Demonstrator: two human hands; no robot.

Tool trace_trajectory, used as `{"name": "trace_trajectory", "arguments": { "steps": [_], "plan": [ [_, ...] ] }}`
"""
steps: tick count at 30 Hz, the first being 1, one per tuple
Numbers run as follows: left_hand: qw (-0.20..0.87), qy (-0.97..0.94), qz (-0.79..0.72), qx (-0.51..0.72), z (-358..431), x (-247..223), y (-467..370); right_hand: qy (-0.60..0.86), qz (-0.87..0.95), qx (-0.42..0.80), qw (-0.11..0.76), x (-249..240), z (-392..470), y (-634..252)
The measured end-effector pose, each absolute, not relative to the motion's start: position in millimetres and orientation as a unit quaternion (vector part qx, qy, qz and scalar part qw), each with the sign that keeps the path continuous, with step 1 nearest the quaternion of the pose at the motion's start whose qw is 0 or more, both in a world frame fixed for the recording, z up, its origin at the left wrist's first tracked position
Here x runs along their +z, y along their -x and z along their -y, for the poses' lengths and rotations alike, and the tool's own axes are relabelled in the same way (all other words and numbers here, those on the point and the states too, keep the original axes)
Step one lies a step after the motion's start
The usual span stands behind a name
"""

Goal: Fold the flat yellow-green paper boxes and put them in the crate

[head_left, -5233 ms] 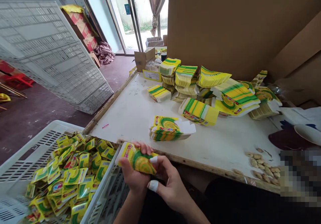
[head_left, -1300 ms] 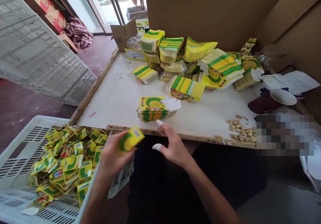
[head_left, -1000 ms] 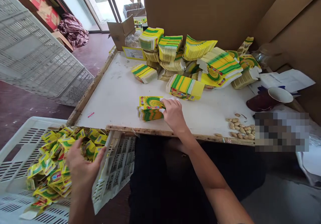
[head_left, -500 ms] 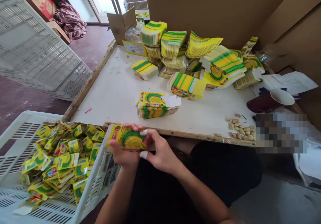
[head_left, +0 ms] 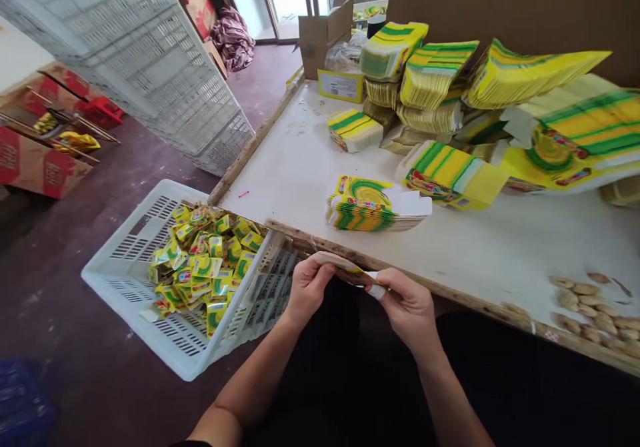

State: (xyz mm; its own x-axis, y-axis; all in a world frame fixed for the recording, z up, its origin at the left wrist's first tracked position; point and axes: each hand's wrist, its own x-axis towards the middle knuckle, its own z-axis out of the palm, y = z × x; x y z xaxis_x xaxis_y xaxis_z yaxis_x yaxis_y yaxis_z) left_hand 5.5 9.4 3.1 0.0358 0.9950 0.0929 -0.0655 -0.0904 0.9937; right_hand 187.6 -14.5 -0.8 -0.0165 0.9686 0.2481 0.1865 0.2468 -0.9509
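Note:
A small yellow-and-green printed carton (head_left: 345, 265) is held between my two hands just off the table's front edge, tilted so that it shows nearly edge-on. My left hand (head_left: 309, 288) pinches its left end between thumb and fingers. At the other end my right hand (head_left: 411, 305) grips it, with white wraps on the thumb and a fingertip. Whether the carton is flat or opened up, I cannot tell. Beyond my hands, a stack of flat cartons (head_left: 365, 207) in the same print lies on the white table (head_left: 280, 180).
To the left, a white plastic crate (head_left: 185, 357) holds many small yellow-green cartons (head_left: 205, 267). More bundled carton stacks (head_left: 440, 77) line the table's back. Peanuts (head_left: 595, 307) lie at the right. A tall stack of crates (head_left: 145, 53) stands left of the table, near an open cardboard box (head_left: 315, 43).
My view has swung left. The carton has turned from showing its printed face to nearly edge-on, and my left hand has shifted from around it to a pinch at its end.

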Motion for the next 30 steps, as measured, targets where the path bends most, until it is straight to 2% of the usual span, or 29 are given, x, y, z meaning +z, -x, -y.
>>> {"name": "trace_trajectory", "arguments": {
  "steps": [4,8,10,13,15,17,19,21,24,28,30],
  "plan": [
    [0.515,-0.600,-0.399,0.464,-14.4,19.7,15.0,0.487,0.729,0.180,0.447,5.0,20.1,-200.3],
    [0.480,-0.736,-0.427,0.214,-12.0,31.6,10.7,0.430,0.805,0.106,0.394,10.4,26.5,-196.3],
    [0.467,-0.748,-0.448,0.150,-8.1,33.2,3.9,0.439,0.795,0.096,0.407,10.8,30.6,-193.4],
    [0.430,-0.743,-0.478,0.188,-0.3,29.2,-2.7,0.520,0.690,0.090,0.496,8.3,36.4,-188.8],
    [0.395,-0.753,-0.474,0.229,4.7,23.1,-4.2,0.555,0.595,0.169,0.557,6.0,38.5,-183.3],
    [0.361,-0.773,-0.455,0.255,8.2,16.0,-5.1,0.529,0.514,0.352,0.576,4.2,38.2,-175.6],
    [0.328,-0.798,-0.428,0.271,9.9,9.6,-6.4,0.456,0.428,0.557,0.546,2.8,36.0,-167.7],
    [0.305,-0.822,-0.391,0.281,10.2,5.0,-8.3,0.387,0.349,0.694,0.497,1.5,33.2,-162.2],
    [0.301,-0.832,-0.353,0.303,9.7,1.5,-12.8,0.345,0.296,0.767,0.454,-0.7,29.8,-160.4],
    [0.311,-0.812,-0.340,0.358,8.8,1.9,-19.4,0.351,0.287,0.765,0.456,-4.0,27.4,-163.0],
    [0.332,-0.799,-0.360,0.348,7.6,3.4,-20.8,0.369,0.323,0.738,0.464,-5.5,28.2,-162.9]
  ]
}}
